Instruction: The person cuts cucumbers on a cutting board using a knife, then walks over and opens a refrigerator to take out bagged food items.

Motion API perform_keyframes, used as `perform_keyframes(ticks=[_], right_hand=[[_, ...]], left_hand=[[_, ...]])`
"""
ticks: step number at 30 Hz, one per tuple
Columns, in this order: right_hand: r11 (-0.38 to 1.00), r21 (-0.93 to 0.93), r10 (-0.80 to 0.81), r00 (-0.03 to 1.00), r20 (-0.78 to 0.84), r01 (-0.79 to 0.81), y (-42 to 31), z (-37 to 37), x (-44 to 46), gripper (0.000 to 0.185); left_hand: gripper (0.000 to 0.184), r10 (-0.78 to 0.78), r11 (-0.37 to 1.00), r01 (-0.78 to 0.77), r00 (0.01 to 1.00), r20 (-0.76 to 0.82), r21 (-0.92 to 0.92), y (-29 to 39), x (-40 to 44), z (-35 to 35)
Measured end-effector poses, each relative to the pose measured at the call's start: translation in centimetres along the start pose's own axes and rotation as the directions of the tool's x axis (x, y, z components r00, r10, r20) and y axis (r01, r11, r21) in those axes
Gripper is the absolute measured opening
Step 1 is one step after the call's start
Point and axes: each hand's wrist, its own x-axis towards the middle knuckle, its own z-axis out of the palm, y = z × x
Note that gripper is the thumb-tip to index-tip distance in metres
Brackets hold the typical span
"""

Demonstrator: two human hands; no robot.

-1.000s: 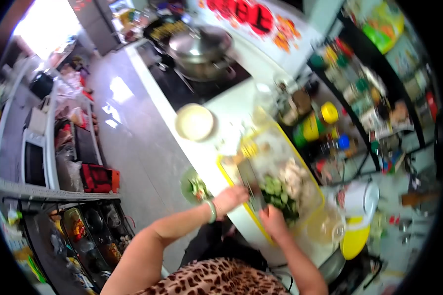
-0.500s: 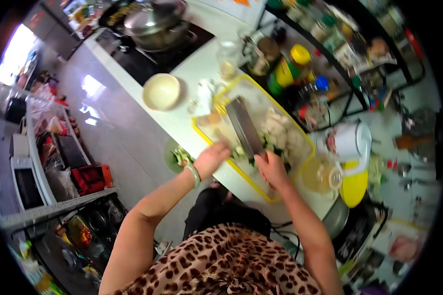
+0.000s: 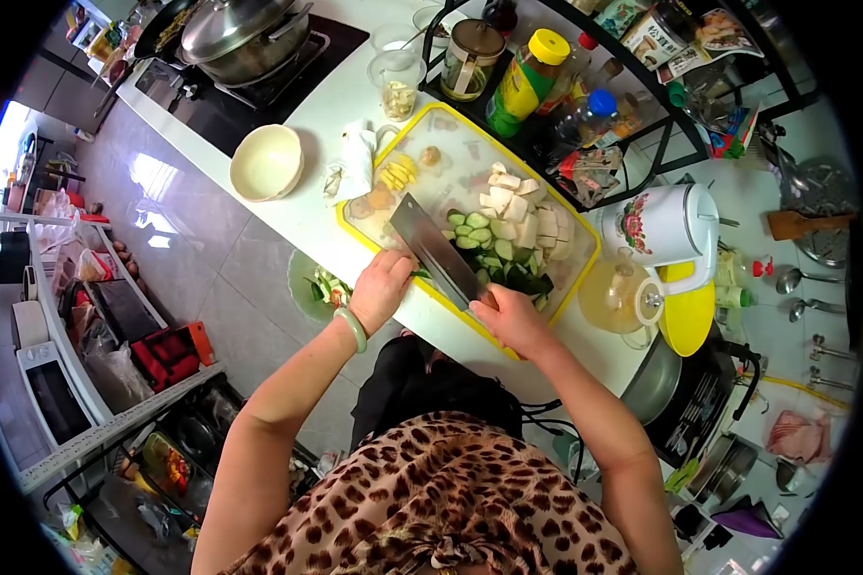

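My right hand (image 3: 510, 318) is closed round the handle of a cleaver (image 3: 435, 251), whose broad blade lies over the yellow-rimmed cutting board (image 3: 585, 270). Beside the blade, at the board's near edge, my left hand (image 3: 382, 286) has its fingers bent together; a bit of green shows by the fingertips, too small to name. Cucumber slices (image 3: 474, 230) lie right of the blade, with white chunks (image 3: 514, 203) beyond them. Yellow slices (image 3: 397, 172) rest near the board's left side. Below the counter edge is a green bowl (image 3: 309, 286) with scraps.
A cream bowl (image 3: 267, 163) and a white cloth (image 3: 357, 161) are left of the board. Farther back stands a lidded pot (image 3: 244, 40) on the stove. Bottles (image 3: 529, 82) line the rack behind; a glass teapot (image 3: 616, 291) and a white jug (image 3: 658, 224) are at right.
The view has shifted, so the counter sits higher and further left. The cleaver blade has tilted further left, nearer my left hand, and the cut pieces show more clearly.
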Motion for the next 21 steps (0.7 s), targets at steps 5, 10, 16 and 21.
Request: perform_keyframes(ticks=[5, 10, 16, 21], right_hand=[[1.0, -0.007, -0.008, 1.0, 0.021, 0.009, -0.2, -0.1, 0.1, 0.032], [0.999, -0.04, 0.002, 0.999, 0.033, -0.001, -0.7, -0.1, 0.6, 0.031], [0.954, -0.267, -0.162, 0.983, -0.08, 0.136, -0.1, 2.0, 3.1, 0.027], [0.947, -0.263, -0.242, 0.948, -0.205, 0.185, -1.2, 5.1, 5.9, 0.025]], left_hand=[[0.015, 0.026, 1.0, -0.026, 1.0, 0.015, -0.001, -0.3, -0.3, 0.2], [0.016, 0.041, 0.999, -0.041, 0.999, 0.023, -0.013, -0.4, -0.3, 0.2], [0.015, 0.013, 1.0, -0.013, 1.0, 0.007, -0.027, -0.6, -0.1, 0.3], [0.016, -0.014, 1.0, 0.015, 0.999, 0.043, -0.011, -0.2, 0.2, 0.1]])
